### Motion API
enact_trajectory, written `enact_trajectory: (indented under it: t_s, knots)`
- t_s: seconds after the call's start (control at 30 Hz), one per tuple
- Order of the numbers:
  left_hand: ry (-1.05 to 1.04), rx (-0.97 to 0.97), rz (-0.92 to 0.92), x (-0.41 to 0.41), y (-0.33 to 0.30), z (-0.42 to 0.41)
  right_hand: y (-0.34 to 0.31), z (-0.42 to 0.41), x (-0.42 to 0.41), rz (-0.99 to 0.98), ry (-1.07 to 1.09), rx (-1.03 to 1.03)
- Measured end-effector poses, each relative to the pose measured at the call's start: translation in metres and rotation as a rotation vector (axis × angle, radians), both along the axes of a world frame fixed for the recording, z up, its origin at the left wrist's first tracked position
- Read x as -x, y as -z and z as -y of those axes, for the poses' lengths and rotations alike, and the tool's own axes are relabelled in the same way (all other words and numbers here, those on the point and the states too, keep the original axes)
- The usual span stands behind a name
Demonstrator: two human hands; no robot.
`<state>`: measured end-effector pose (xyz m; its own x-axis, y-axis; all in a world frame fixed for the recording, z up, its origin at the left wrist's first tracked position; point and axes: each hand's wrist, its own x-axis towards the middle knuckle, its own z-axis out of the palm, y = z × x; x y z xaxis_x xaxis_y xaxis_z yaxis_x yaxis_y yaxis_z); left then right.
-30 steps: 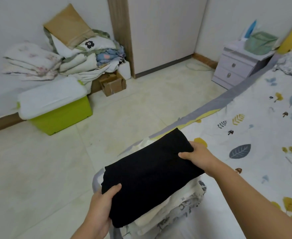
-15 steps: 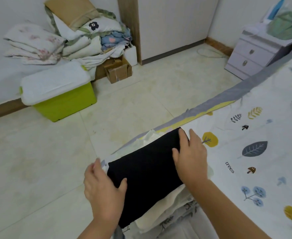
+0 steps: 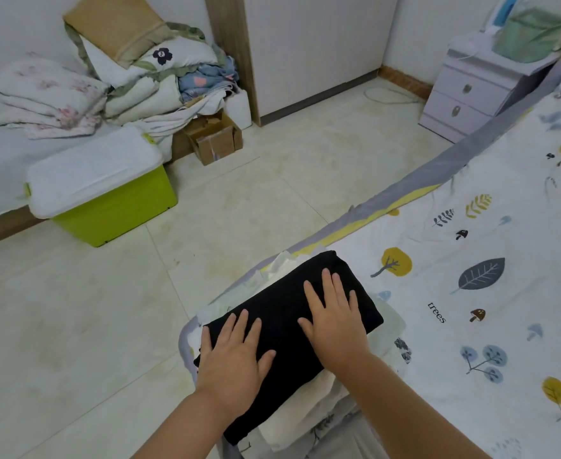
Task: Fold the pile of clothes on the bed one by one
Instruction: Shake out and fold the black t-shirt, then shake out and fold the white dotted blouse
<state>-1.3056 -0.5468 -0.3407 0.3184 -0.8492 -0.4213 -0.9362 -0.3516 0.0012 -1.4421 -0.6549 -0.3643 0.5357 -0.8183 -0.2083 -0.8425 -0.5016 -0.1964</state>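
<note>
Both hands have shifted from gripping the ends of the folded black garment (image 3: pixel 289 313) to lying flat on top of it: the left hand (image 3: pixel 236 359) presses the near end and the right hand (image 3: pixel 335 316) the middle, fingers straight and spread, neither one holding anything. Black garment, folded to a compact rectangle, rests as the top layer of a stack of folded clothes (image 3: pixel 308 412), pale and patterned pieces showing beneath its edges. Stack sits at the near corner of the bed (image 3: pixel 471 246), whose cover bears a leaf-and-tree print. Judged from this arrangement, several items are already folded and the black one is at its final smoothing; no unfolded clothes appear in view, so what is left of the pile cannot be told. Beyond the bed: a green storage box (image 3: pixel 107 200) on the floor, heaped bedding (image 3: pixel 113 81) against the wall, a bedside cabinet (image 3: pixel 474 94)
</note>
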Motion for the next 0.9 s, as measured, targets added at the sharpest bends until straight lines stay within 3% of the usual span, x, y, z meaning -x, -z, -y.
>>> enact_trajectory:
  t_s: [0.13, 0.27, 0.4, 0.53, 0.9]
  knots:
    - [0.013, 0.069, 0.022, 0.003, -0.018, 0.008, -0.027, -0.005, 0.009, 0.123, 0.038, -0.015]
    - [0.184, 0.176, -0.085, 0.013, -0.038, 0.018, -0.053, -0.018, 0.027, 0.312, 0.043, 0.15]
    - [0.331, 0.186, -0.267, 0.034, -0.061, 0.033, -0.066, -0.026, 0.054, 0.17, 0.006, -0.093]
    - [0.439, 0.143, -0.357, 0.065, -0.082, 0.049, -0.077, -0.039, 0.085, 0.133, 0.105, -0.194]
    - [0.749, 0.048, -0.458, 0.204, -0.115, 0.085, -0.115, -0.085, 0.241, 0.09, 0.507, -0.234]
